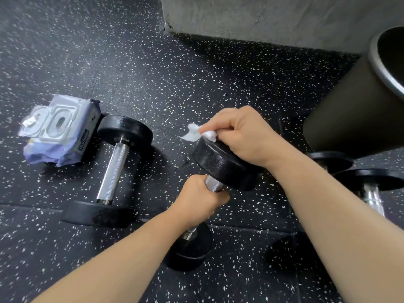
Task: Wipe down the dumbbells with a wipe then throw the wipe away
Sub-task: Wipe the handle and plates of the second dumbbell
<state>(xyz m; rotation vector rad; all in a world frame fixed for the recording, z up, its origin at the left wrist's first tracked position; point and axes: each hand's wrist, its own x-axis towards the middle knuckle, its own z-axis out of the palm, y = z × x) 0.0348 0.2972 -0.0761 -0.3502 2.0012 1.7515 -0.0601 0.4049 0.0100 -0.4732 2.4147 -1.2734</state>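
Observation:
My left hand (200, 196) grips the chrome handle of a black dumbbell (218, 159), held tilted with its lower head (192, 250) on the floor. My right hand (238, 132) holds a white wipe (197, 132) pressed against the top face of the upper head. A second black dumbbell (111, 169) lies flat on the floor to the left. A third dumbbell (369, 182) lies at the right, partly hidden by my right forearm.
A pack of wipes (59, 130) with its lid open lies on the speckled rubber floor, touching the second dumbbell. A black cylindrical bin (354, 106) with a metal rim stands at the right. A grey concrete wall base (262, 18) runs behind.

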